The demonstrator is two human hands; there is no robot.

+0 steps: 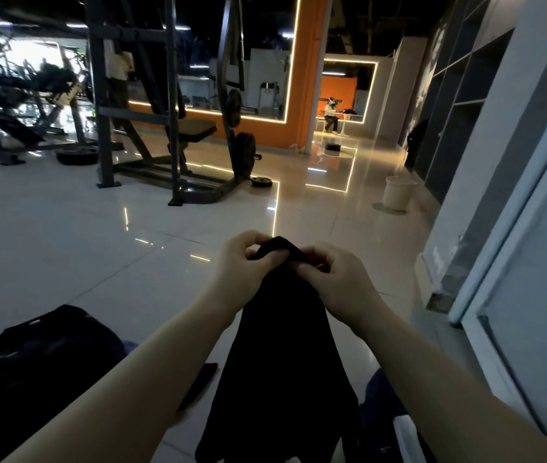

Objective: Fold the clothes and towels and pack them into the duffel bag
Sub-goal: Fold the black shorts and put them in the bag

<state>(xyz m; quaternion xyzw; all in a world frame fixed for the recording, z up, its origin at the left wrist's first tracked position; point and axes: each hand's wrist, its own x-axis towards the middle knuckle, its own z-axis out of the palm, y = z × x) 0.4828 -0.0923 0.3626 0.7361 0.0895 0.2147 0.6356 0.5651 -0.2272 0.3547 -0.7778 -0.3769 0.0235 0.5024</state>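
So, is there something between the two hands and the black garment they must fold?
No. The left hand and the right hand already pinch the top edge of the black garment, which hangs down between the forearms. No duffel bag is clearly identifiable in view.

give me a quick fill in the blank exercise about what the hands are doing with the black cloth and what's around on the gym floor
1. The left hand and the right hand both pinch the ____ edge of the black garment.
2. The garment's colour is ____.
3. The pale bucket stands on the ____.
4. The wall behind the weight machine is ____.

Missing words: top; black; floor; orange
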